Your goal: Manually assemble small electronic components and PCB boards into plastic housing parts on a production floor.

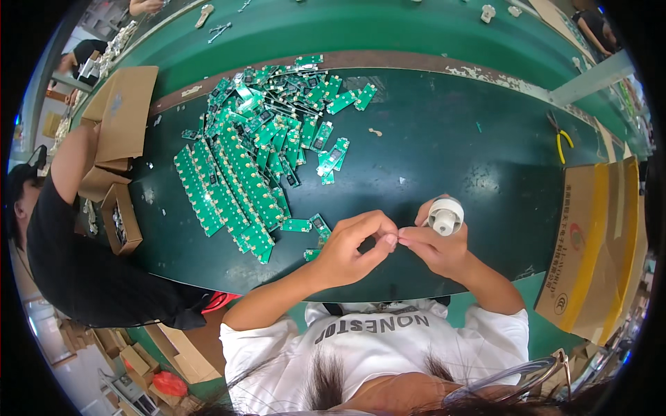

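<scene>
Close to the table's near edge, my two hands meet at the fingertips. My left hand (356, 248) is closed in a pinch, and whatever lies between its fingertips is too small to make out. A white, round plastic housing (446, 216) with a hollow centre rests in my right hand (444, 253). The thumb and forefinger of that hand touch the left fingertips. Several small green circuit boards (296, 225) lie just left of my left hand. Beyond them spreads a large heap of green circuit boards (274, 135), with long unsplit strips (225, 191) at its near side.
Yellow-handled pliers (563, 141) lie at the far right of the dark table (479, 139). A taped cardboard box (583, 243) stands at right. On the left, a co-worker in black (76, 256) reaches into an open carton (128, 114) beside a smaller box (125, 232). A green conveyor (388, 35) runs behind.
</scene>
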The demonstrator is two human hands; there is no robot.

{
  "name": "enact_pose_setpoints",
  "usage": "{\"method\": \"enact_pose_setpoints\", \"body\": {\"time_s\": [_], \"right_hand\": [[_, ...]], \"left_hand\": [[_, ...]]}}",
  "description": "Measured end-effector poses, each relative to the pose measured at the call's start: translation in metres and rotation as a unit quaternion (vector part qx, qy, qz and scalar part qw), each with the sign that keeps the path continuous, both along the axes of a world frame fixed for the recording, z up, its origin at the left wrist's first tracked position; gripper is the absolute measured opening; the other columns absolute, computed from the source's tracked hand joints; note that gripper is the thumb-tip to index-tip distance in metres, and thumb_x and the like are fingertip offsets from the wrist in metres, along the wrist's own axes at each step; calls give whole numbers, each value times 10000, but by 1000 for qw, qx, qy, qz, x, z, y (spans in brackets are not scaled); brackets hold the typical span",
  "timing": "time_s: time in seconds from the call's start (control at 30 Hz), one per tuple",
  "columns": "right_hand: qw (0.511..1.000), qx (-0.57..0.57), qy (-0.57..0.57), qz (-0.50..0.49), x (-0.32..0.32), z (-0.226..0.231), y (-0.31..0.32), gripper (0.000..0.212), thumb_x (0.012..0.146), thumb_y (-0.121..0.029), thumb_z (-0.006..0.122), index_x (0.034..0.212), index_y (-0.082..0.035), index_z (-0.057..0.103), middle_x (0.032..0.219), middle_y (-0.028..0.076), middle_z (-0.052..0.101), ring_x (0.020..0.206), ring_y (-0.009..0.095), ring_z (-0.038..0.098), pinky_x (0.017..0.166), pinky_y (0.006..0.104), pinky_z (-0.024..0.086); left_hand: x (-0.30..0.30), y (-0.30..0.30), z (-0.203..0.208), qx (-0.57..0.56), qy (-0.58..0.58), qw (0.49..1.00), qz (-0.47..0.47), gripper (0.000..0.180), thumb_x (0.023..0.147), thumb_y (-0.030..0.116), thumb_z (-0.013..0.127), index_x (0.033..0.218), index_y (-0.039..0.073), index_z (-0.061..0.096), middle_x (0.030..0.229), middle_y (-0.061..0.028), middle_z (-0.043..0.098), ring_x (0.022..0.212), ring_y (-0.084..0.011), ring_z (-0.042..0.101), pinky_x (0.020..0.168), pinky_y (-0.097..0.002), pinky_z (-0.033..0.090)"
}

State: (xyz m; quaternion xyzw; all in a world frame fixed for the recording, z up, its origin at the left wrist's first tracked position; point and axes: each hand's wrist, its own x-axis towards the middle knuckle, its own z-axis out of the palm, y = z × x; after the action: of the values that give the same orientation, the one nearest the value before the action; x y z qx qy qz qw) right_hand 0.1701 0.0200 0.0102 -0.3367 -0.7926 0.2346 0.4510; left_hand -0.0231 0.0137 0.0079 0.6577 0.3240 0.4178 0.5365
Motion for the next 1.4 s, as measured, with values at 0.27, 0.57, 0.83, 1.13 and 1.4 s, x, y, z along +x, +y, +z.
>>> {"method": "enact_pose_setpoints", "body": {"time_s": [0.27,0.57,0.83,1.13,1.4], "right_hand": [[954,-244,174,27,5,-4,3,81,769,36,690,800,-20,641,950,72,506,831,145,512,717,278,417],[899,-376,212,82,1,-5,-5,77,775,60,683,791,-4,643,889,64,544,775,127,550,654,258,456],[817,-451,348,86,2,-1,1,54,837,5,636,813,6,588,825,58,532,763,128,545,660,259,442],[826,-450,336,51,-8,-2,-7,61,821,52,625,807,3,591,890,67,523,812,130,521,688,262,435],[825,-454,333,56,-7,-5,-7,65,827,46,610,810,-5,574,917,68,507,828,125,519,704,263,433]], "left_hand": [[-17,20,15,219,321,895,219,158,824,116,675,942,40,605,778,-79,600,607,-216,618,527,-319,490],[-32,63,5,284,525,764,245,161,778,140,687,860,49,582,819,-77,550,738,-239,606,562,-328,521],[3,13,31,-33,97,983,156,168,777,-9,646,878,16,514,769,-79,574,607,-179,626,552,-277,542],[24,-3,-2,202,191,940,200,180,718,3,679,783,37,514,669,-77,520,529,-248,534,476,-359,442],[22,-2,2,259,257,913,181,184,721,12,677,773,35,502,662,-70,515,531,-225,555,447,-337,448]]}}
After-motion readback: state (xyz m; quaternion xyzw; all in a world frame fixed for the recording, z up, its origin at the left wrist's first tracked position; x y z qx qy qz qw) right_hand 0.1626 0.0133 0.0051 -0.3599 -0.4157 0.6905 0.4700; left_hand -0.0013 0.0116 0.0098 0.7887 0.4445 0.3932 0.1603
